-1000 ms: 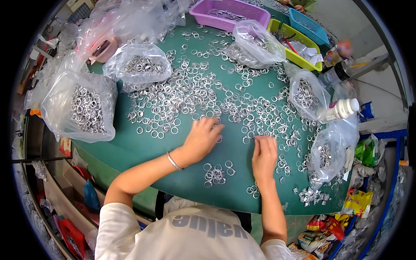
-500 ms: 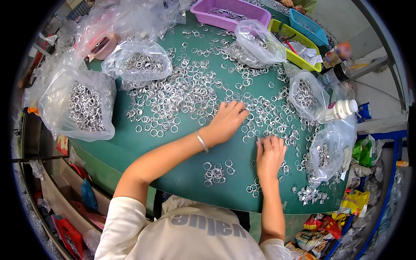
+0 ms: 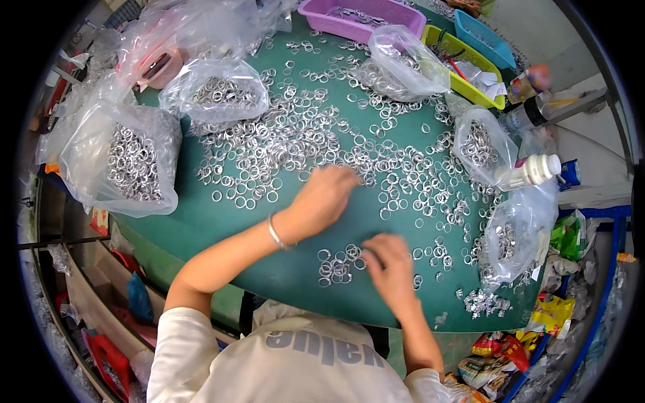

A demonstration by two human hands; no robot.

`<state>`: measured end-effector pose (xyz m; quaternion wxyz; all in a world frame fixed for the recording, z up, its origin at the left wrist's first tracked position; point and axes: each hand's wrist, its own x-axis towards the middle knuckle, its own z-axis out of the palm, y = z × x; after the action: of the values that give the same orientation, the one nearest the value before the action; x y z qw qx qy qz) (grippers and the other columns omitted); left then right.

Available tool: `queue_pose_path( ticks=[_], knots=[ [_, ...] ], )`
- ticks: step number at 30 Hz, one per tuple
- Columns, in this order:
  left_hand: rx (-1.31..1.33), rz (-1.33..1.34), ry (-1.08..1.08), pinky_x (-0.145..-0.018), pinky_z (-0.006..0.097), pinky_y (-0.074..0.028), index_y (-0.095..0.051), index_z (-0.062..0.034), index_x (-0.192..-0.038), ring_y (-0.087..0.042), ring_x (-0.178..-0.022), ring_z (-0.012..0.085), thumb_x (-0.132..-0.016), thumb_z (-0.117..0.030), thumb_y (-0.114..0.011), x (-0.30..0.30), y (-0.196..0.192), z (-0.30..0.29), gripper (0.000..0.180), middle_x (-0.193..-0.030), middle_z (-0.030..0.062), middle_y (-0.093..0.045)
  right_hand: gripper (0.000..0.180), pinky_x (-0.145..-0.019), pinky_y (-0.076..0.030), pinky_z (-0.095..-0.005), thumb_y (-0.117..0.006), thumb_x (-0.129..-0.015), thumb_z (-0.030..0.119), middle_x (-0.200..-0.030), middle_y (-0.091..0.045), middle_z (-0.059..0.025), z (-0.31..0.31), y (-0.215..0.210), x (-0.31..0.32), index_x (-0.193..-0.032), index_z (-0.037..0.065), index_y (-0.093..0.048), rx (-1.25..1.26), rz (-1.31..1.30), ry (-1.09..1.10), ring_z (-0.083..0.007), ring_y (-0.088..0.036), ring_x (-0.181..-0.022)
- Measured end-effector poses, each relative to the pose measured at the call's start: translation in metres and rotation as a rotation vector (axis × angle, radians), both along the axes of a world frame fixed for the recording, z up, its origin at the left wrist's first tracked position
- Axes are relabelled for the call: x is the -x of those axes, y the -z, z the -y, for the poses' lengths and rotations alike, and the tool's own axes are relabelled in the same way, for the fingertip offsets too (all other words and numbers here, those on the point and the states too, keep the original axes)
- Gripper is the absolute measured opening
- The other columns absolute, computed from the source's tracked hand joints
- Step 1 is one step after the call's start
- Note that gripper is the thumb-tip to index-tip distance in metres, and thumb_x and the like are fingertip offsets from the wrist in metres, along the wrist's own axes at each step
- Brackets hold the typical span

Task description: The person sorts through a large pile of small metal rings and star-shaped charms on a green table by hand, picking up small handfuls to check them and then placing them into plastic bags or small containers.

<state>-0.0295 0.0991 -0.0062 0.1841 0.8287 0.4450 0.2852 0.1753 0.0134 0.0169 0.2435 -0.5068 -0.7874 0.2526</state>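
Many silver metal rings (image 3: 295, 144) lie spread over the green table (image 3: 222, 232), loose and in heaps. My left hand (image 3: 324, 199) is over the near edge of the main spread, its fingers curled together and somewhat blurred, the tips near a few rings. What they hold, if anything, cannot be made out. My right hand (image 3: 392, 267) is nearer to me, smeared by motion, with its thumb side beside a small separate cluster of rings (image 3: 336, 266). Its finger positions are unclear. A bracelet (image 3: 274, 232) circles my left wrist.
Clear plastic bags of rings stand at left (image 3: 134, 164), back left (image 3: 225, 94) and right (image 3: 478, 144). Purple (image 3: 359, 28), green (image 3: 498, 101) and blue (image 3: 484, 40) bins line the back. A white bottle (image 3: 537, 169) and a small metal-parts pile (image 3: 485, 303) are at right.
My left hand has drawn back left and toward me from the rings. My right hand has moved left and nearer, from the right-hand rings to beside the small cluster.
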Motion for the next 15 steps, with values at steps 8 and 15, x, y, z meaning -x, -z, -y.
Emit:
queue_pose_path(
  ticks=[8, 15],
  knots=[
    [0.071, -0.025, 0.442, -0.086, 0.039, -0.04, -0.062, -0.0037, -0.107, -0.051, -0.107, 0.0259, -0.083, -0.014, -0.065, -0.015, 0.01, 0.083, 0.026, -0.113, 0.0111, -0.056, 0.028, -0.094, -0.039, -0.0418, -0.071, -0.078, 0.008, -0.126, -0.053, -0.0127, -0.08, 0.026, 0.007, -0.105, 0.003, -0.065, -0.277, 0.163, 0.11, -0.0327, -0.047, -0.118],
    [-0.018, -0.007, -0.088, -0.086, 0.041, -0.037, -0.059, -0.0099, -0.116, -0.051, -0.106, 0.0266, -0.082, -0.008, -0.064, -0.005, 0.004, 0.017, 0.035, -0.114, 0.0092, -0.055, 0.022, -0.084, -0.037, -0.0404, -0.074, -0.076, 0.011, -0.101, -0.058, -0.0075, -0.078, 0.032, 0.001, -0.095, 0.004, -0.064, -0.33, 0.077, 0.224, -0.0271, -0.051, -0.098]
  ],
)
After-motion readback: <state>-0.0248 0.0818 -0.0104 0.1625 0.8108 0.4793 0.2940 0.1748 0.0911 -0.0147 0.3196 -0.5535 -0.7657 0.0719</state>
